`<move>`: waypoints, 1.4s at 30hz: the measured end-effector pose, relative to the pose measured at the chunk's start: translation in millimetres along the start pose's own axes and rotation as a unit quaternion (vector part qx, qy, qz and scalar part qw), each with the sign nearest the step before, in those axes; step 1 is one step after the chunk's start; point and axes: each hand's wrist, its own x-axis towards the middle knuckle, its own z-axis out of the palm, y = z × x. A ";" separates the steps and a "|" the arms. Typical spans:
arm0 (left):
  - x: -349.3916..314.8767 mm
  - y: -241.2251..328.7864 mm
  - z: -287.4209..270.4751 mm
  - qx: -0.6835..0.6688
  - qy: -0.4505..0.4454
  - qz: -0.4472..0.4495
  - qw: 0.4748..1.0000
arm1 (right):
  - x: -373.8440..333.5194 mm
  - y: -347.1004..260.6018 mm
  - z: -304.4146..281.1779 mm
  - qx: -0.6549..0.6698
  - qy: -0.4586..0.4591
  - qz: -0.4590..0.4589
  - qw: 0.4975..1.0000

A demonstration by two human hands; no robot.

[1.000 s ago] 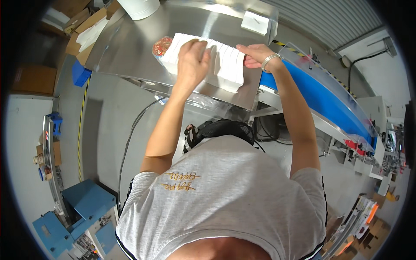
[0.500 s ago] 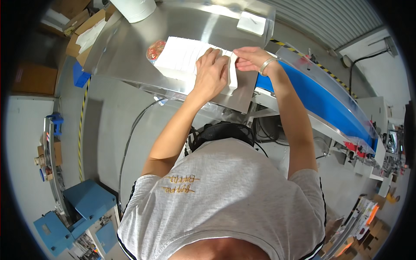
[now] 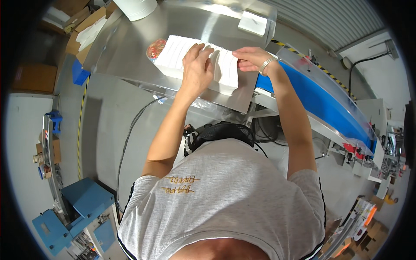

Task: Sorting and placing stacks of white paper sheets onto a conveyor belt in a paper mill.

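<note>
The left hand (image 3: 197, 65) lies palm down, fingers spread, flat on the row of white folded pieces (image 3: 197, 60); it presses rather than clasps. The right hand (image 3: 251, 58) rests at the row's right end, fingers extended against the outermost pieces; whether it pinches one cannot be told. A metal bangle (image 3: 265, 66) circles the right wrist.

The row consists of thin white folded pieces set side by side, forming a ribbed block with parallel creases. It lies on the steel table (image 3: 130, 47), under and between both hands.

At the row's far-left end, beyond the left hand, a clear packet with red-orange contents (image 3: 155, 47) touches the block. Further out from the right hand, a small white stack (image 3: 252, 22) lies near the table's far corner. A white cylindrical container (image 3: 135, 6) stands at the table's far edge; its contents are hidden. Left of the table, an open cardboard box (image 3: 89, 32) holds white sheets. A blue conveyor belt (image 3: 320, 104) runs off right of the right hand.
</note>
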 end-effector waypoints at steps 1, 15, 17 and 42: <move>-0.4 -1.0 1.2 -0.007 -0.012 0.009 1.000 | 2.2 1.6 -0.5 0.015 0.006 0.003 1.000; 3.9 0.5 7.5 -0.061 -0.082 0.031 0.994 | 0.0 7.4 -4.9 0.087 -0.024 -0.008 0.996; 3.8 3.0 8.7 -0.002 -0.129 0.102 0.986 | -1.0 9.8 -5.4 0.098 -0.031 -0.011 0.995; -29.2 44.1 29.1 0.180 -0.049 -0.022 0.982 | -58.0 157.2 -90.8 0.117 0.223 -0.071 0.965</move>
